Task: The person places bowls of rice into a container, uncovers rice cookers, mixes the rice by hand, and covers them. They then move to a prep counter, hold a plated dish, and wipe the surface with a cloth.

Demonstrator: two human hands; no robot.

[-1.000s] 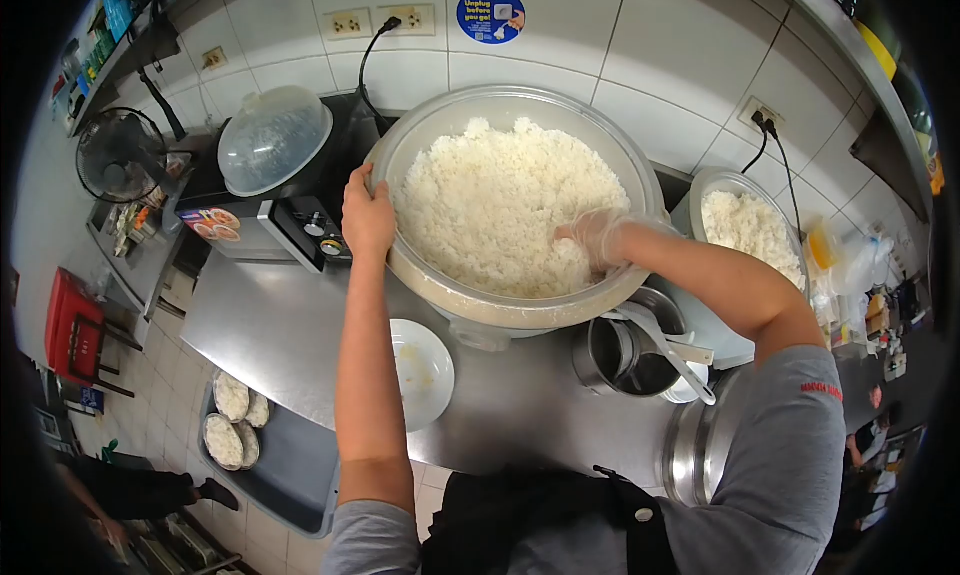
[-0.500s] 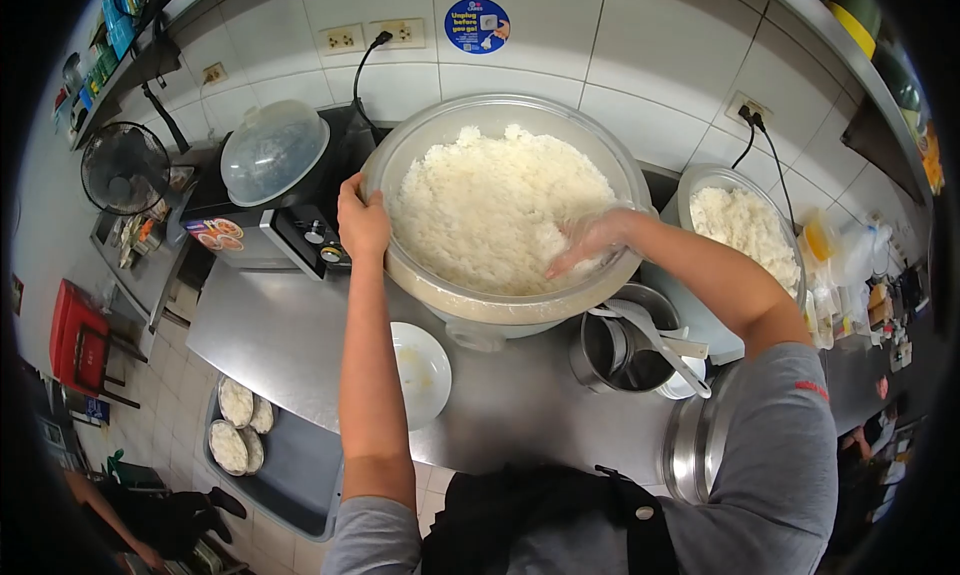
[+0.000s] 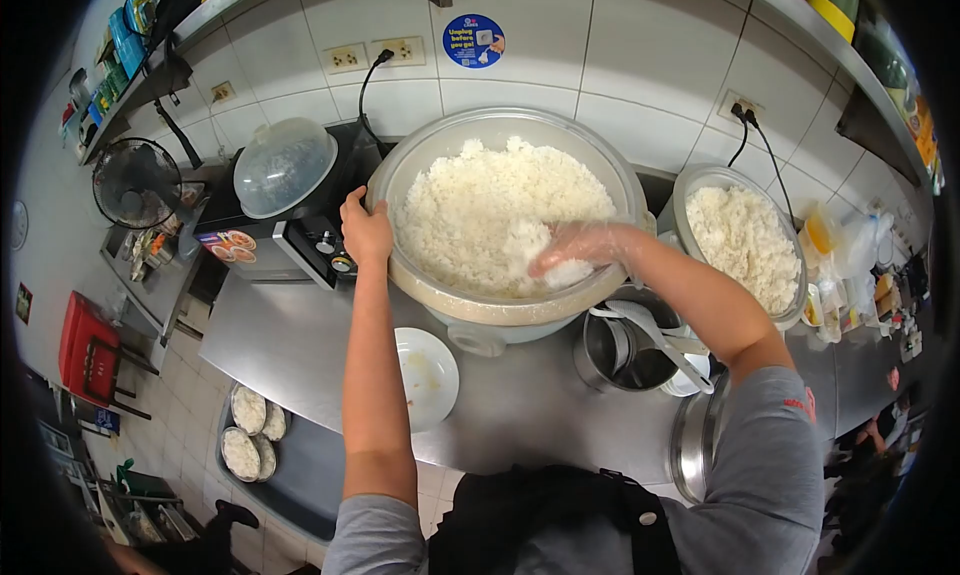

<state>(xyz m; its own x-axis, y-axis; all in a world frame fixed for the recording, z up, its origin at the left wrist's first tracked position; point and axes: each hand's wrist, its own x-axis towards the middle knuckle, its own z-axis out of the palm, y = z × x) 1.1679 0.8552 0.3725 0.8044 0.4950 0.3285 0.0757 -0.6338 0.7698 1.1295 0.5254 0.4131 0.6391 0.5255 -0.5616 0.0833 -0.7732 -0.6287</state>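
Observation:
A large round rice cooker point(image 3: 420, 293), filled with cooked white rice point(image 3: 500, 200), stands on the steel counter. My left hand point(image 3: 366, 227) grips its left rim, fingers on the outside. Inside the cooker, my right hand point(image 3: 580, 249), in a clear plastic glove, is sunk into the rice near the right wall. Its fingers are curled around a clump of rice, and the fingertips are partly covered. A white plate point(image 3: 428, 380) with smears on it lies in front of the cooker, beside my left forearm.
A second tub of rice point(image 3: 745, 245) stands to the right. In front of it is a metal pot point(image 3: 600, 360) with utensils. A microwave point(image 3: 265, 247) carries a translucent lid point(image 3: 285, 170). Below left, a grey tray point(image 3: 310, 480) holds several rice-filled containers point(image 3: 242, 453).
My right hand has shifted slightly left within the cooker, and rice is now heaped at its fingers. My left hand stays on the rim. The view has tilted slightly.

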